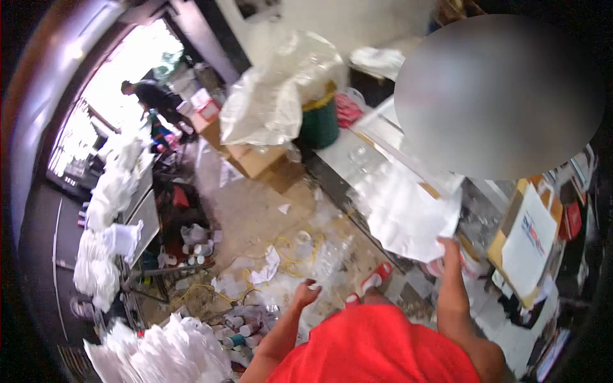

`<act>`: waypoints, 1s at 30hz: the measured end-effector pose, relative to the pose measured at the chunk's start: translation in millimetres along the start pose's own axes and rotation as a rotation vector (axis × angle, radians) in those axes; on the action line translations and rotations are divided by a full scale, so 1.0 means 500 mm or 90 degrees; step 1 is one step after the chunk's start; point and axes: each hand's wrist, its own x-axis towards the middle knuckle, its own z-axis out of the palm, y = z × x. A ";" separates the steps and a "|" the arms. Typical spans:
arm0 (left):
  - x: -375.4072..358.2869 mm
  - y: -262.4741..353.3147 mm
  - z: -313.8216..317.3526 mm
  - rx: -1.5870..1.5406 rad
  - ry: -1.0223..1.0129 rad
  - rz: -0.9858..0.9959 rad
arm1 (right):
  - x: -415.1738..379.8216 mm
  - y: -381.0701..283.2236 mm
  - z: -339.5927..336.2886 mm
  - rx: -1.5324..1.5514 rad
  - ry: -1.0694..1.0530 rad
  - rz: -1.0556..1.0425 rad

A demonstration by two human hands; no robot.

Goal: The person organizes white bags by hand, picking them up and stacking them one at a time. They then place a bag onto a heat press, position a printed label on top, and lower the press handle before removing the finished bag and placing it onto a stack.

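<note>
My right hand (450, 246) is closed at the near right corner of a large white sheet (408, 214). The sheet looks like plastic or paper and spreads over the right-hand worktop, its near end hanging past the edge. My left hand (308, 293) is over the littered floor, fingers loosely bent and apart, with no object I can make out in it. Below it to the left stands a stack of white folded pieces (159, 351), beside several small jars (234, 340).
Yellow cord (300, 250) and scraps cover the floor. Ahead are cardboard boxes (255, 159), a clear plastic bag (274, 96) and a green bin (319, 124). A framed white screen (529, 236) leans at right. Another person (159, 99) bends near the bright doorway.
</note>
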 end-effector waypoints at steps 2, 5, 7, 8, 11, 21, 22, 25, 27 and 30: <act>-0.023 0.139 0.001 -0.286 -0.100 -0.161 | -0.036 -0.014 -0.036 0.051 -0.011 0.166; -0.054 0.327 0.028 -0.600 -0.318 -0.243 | -0.292 -0.131 0.031 0.014 -0.013 0.122; -0.009 0.359 0.090 -0.718 -0.603 -0.253 | -0.395 -0.124 -0.005 0.045 -0.004 0.078; 0.036 0.368 0.131 -0.744 -0.796 -0.234 | -0.419 -0.112 -0.040 0.048 -0.052 0.063; -0.015 0.547 0.081 -0.635 -0.731 -0.130 | -0.579 -0.228 -0.055 -0.064 0.056 0.117; -0.222 1.008 0.009 -0.292 -0.519 0.323 | -0.734 -0.428 -0.293 0.083 0.139 -0.107; -0.237 1.056 -0.003 -0.267 -0.484 0.344 | -0.735 -0.458 -0.317 0.044 0.216 -0.147; -0.241 1.256 0.020 -0.191 -0.333 0.611 | -0.655 -0.615 -0.426 -0.124 0.136 -0.262; -0.285 1.419 0.026 -0.175 -0.148 0.744 | -0.609 -0.777 -0.455 -0.084 0.138 -0.360; -0.344 1.601 -0.002 -0.348 0.083 0.969 | -0.650 -0.991 -0.468 -0.178 0.185 -0.763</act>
